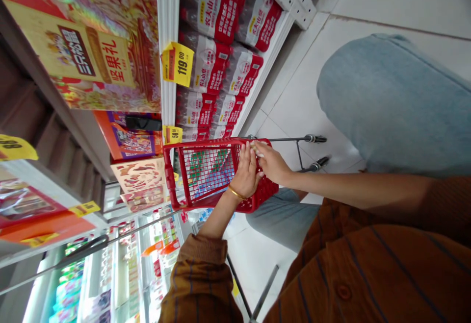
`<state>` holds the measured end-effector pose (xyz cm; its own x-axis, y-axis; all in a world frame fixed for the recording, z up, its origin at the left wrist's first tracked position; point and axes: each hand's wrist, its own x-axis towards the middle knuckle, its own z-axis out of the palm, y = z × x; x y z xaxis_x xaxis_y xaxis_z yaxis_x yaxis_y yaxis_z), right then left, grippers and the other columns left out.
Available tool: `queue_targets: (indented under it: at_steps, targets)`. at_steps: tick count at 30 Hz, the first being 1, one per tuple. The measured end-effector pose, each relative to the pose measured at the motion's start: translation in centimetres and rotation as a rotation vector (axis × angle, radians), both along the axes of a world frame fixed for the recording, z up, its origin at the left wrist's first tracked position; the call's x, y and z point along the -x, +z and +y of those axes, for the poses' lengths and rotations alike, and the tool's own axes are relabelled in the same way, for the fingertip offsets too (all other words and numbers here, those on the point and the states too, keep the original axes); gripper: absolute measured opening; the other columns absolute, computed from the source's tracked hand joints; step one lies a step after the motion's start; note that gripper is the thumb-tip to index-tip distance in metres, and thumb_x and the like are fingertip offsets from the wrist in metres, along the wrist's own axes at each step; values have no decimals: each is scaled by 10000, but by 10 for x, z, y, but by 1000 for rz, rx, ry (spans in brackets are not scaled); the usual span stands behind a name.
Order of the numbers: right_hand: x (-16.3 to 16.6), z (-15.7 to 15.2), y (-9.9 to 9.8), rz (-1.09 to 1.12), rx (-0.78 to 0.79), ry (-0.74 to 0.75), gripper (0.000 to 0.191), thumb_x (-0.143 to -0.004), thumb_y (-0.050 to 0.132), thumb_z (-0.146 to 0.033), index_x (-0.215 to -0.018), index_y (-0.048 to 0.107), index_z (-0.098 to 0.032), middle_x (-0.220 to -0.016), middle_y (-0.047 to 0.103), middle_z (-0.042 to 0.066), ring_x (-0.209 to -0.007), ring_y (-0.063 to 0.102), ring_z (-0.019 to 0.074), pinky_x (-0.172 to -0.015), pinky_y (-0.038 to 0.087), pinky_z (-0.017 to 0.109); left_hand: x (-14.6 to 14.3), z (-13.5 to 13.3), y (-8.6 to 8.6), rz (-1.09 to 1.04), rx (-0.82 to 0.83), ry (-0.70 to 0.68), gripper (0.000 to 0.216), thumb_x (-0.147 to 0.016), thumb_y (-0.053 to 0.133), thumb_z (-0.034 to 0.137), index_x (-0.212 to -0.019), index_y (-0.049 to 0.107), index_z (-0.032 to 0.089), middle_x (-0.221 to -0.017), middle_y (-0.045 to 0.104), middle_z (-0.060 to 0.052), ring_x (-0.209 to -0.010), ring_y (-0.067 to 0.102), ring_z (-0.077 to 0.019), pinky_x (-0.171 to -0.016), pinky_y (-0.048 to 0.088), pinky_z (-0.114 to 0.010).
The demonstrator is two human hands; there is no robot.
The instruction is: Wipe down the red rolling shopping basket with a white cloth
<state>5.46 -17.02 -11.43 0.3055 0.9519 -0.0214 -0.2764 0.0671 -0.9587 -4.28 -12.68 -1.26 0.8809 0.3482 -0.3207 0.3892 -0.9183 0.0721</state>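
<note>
The view lies sideways, with the floor towards the right. A red plastic basket [175, 204] with mesh sides is in the middle. My left hand [246, 171], with a gold bracelet [237, 193] at its wrist, lies on the basket's near part, fingers stretched out together. Against it is my right hand [271, 162], its fingers bent in close to the left fingertips at the basket's edge. Whatever those right fingers hold is hidden or too small to name. Green and blue shapes show through the mesh; I cannot tell whether they are inside or behind.
Shelves hold shrink-wrapped bottle packs [206, 63] and gift boxes [106, 53], with yellow price tags [178, 64]. A thin rod with a dark grip [84, 249] crosses the lower left. Dark rods [290, 139] show near the tiled floor [294, 92]. My knees are beside the basket.
</note>
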Motion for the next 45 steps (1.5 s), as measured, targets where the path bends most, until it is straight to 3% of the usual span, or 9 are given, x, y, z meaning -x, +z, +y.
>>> queue_targets:
  at_steps: [9,15,20,25,29,36,40,42,45]
  targets:
    - [-18,20,5,-77,-148,-42,595,-790,340,-21,-1334,494,-206,-1361,505,66,-1298,422,170,-1119,325,403,-3,-4,1,20,-44,14,838,-932,396,417,-1452,-176,93,-1483,-281,-249,-1381,-194,-390,-1098,143,-667]
    - [-11,34,-26,-160,-297,-18,616,-802,346,-2,-1352,475,-246,-1250,551,75,-1185,502,185,-1032,409,410,-12,-7,2,45,-16,63,850,-933,401,418,-1445,-206,114,-1502,-257,-231,-1398,-178,-366,-1114,121,-642]
    - [-7,27,-55,-221,-218,-6,592,-784,377,15,-1299,535,-231,-1155,593,68,-1096,543,187,-965,451,361,-17,-13,-2,12,-41,195,824,-937,401,366,-1447,-209,148,-1516,-260,-188,-1394,-210,-339,-1120,98,-627]
    - [-9,29,-67,-276,-192,18,538,-790,375,5,-1238,592,-200,-1123,612,87,-1035,568,194,-920,462,338,-22,-20,-3,14,-63,319,880,-907,461,346,-1450,-200,137,-1511,-266,-188,-1391,-215,-327,-1130,110,-609]
    - [-10,32,-73,-307,-178,29,507,-811,375,-9,-1215,610,-207,-1089,632,72,-990,580,184,-907,460,325,-30,-27,-5,62,-141,398,882,-890,494,340,-1460,-122,67,-1516,-199,-245,-1395,-195,-333,-1135,121,-596]
    - [-9,35,-88,-332,-115,68,420,-813,421,-22,-1128,658,-166,-1079,642,105,-995,586,213,-926,452,361,-62,-30,-13,148,-328,670,800,-866,518,354,-1408,139,-95,-1497,22,-360,-1422,-63,-348,-1145,174,-543]
    - [-11,45,-77,-197,-70,45,412,-819,424,-37,-1138,651,-165,-1068,634,107,-992,589,205,-911,473,362,-84,-22,-25,141,-492,924,746,-890,463,346,-1349,213,-186,-1454,118,-414,-1419,6,-372,-1148,189,-513]
    - [-13,51,-63,-92,-169,41,402,-857,437,-98,-1212,606,-181,-1172,606,107,-1092,557,205,-976,446,383,-91,-21,-33,117,-561,1006,709,-907,430,344,-1343,246,-183,-1441,183,-411,-1420,60,-369,-1144,212,-503]
    - [-18,57,-45,19,-417,177,390,-916,431,-195,-1285,546,-250,-1307,558,55,-1247,466,175,-1085,363,393,-96,-22,-45,29,-675,1055,582,-925,366,267,-1352,311,-124,-1442,267,-362,-1423,132,-334,-1135,250,-491]
